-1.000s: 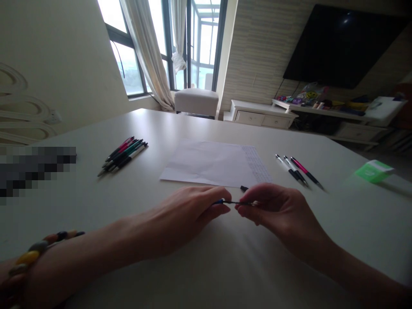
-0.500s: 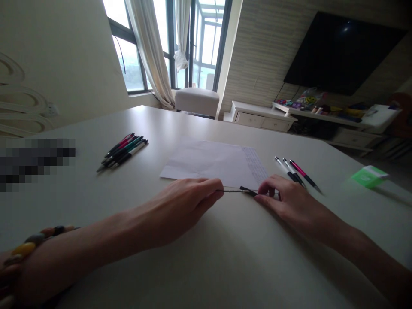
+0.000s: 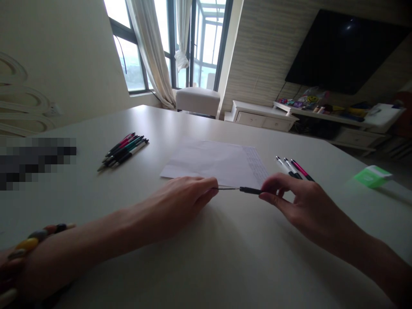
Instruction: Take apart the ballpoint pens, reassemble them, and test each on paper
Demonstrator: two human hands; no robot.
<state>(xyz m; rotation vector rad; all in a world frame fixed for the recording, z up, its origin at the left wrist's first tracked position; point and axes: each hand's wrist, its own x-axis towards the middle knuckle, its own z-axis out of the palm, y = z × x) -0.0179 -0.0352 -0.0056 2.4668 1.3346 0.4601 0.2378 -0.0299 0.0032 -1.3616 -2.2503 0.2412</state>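
Between finger and thumb, my left hand pinches a thin pen refill that points to the right. A black pen barrel sticks out leftward from the pinched fingers of my right hand. The refill's right end meets the barrel's open end, in line with it; whether it is inside I cannot tell. Just beyond both hands lies a white sheet of paper with handwriting along its right side. Three pens lie past my right hand, partly hidden by it.
A bunch of several pens lies at the left on the white table. A green and white box sits near the right edge. A blurred-out dark thing is at far left. A white chair stands behind the table.
My right hand has turned the barrel from a slant beside the refill to nearly in line with it. My left hand has shifted slightly left with the refill.
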